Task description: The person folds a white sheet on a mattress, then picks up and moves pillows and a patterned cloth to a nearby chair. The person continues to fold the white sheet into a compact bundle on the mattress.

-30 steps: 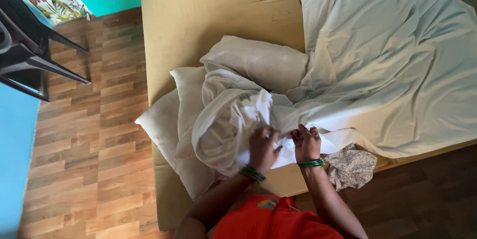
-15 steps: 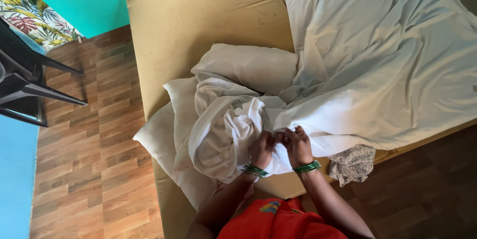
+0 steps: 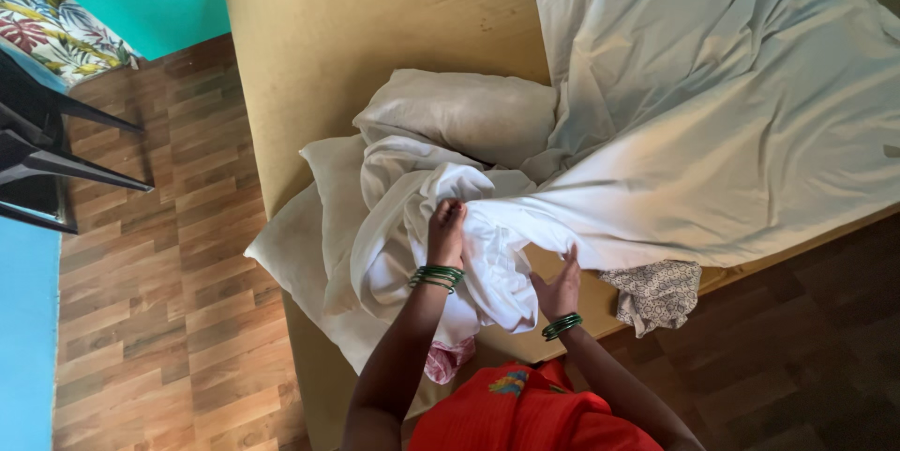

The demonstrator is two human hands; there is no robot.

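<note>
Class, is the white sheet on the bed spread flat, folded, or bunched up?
Bunched near both hands, looser beyond: the white sheet gathers into crumpled folds where the left hand grips it.

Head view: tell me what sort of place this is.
Likely a bedroom: a bare tan mattress with pillows, a loose white sheet gathered by both hands, and wood-look flooring.

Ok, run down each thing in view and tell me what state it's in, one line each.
Left hand: clenched on the bunched sheet, raised.
Right hand: fingers spread, under the sheet's edge.
Sheet: white, half spread over the bed, bunched near the hands.
Pillows: bare, piled at the bed's corner, partly under the sheet.
Bed: tan surface mostly uncovered.
Patterned cloth: crumpled, hanging off the bed's edge.
Chair: standing on the wood floor.
</note>
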